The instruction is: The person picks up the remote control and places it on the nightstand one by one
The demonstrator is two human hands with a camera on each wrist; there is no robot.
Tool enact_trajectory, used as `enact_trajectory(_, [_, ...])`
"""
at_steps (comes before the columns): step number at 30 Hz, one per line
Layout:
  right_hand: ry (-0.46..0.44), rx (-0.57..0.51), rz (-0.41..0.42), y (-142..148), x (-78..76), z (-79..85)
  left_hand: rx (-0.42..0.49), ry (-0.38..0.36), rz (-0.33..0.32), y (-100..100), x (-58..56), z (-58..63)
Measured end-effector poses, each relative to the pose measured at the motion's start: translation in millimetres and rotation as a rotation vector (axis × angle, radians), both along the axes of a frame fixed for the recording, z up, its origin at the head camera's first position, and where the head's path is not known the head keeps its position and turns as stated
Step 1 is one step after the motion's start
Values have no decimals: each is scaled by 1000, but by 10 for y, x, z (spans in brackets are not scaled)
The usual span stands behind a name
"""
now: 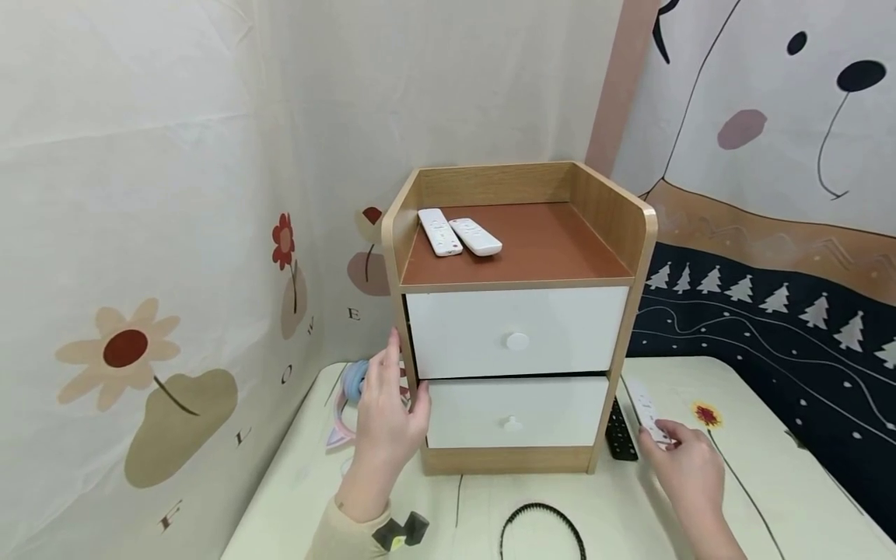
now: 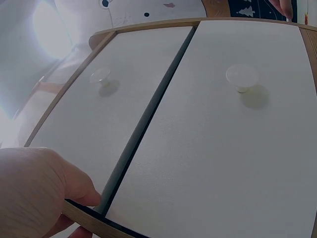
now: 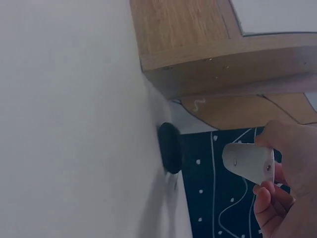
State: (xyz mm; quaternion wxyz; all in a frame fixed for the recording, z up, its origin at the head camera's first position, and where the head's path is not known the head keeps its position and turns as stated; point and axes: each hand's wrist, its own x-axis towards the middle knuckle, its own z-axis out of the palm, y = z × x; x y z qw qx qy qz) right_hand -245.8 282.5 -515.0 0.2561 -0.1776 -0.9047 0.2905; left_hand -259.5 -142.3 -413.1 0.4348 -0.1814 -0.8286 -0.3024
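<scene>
A small wooden cabinet (image 1: 507, 460) has two white drawers, each with a round knob. My left hand (image 1: 388, 420) rests against its left side, fingers extended upward and thumb at the front edge; the left wrist view shows the thumb (image 2: 81, 186) by the gap between the drawers. To the right of the cabinet, my right hand (image 1: 689, 467) holds a white remote control (image 1: 645, 411) by its near end, above the table in the right wrist view. A black remote control (image 1: 619, 435) lies by the cabinet's right side. Two more white remotes (image 1: 439, 232) lie on the brown top.
The light table (image 1: 756, 435) carries a black toothed headband (image 1: 542, 507) in front of the cabinet. Behind my left hand lies a pastel headband (image 1: 355, 381), partly hidden. Printed cloth (image 1: 182, 233) hangs on the left and behind.
</scene>
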Motion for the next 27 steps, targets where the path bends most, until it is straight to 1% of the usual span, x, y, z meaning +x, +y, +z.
enact_trajectory(3, [31, 5, 5, -25, 9, 75, -1, -4, 3, 1, 0, 4])
enact_trajectory(6, [88, 19, 12, -31, 15, 169, 1, -10, 2, 4, 2, 6])
enact_trajectory(11, [192, 67, 22, -50, -4, 380, 5, -25, 5, 6, 4, 10])
enact_trajectory(14, [246, 99, 24, -66, -10, 512, 6, -15, 5, 5, -1, 9])
enact_trajectory(19, [305, 134, 30, -71, -13, 727, 3, 5, -3, 14, -12, 6])
enact_trajectory(27, [387, 154, 54, -81, -46, 1039, 5, 2, 1, 12, -12, 2])
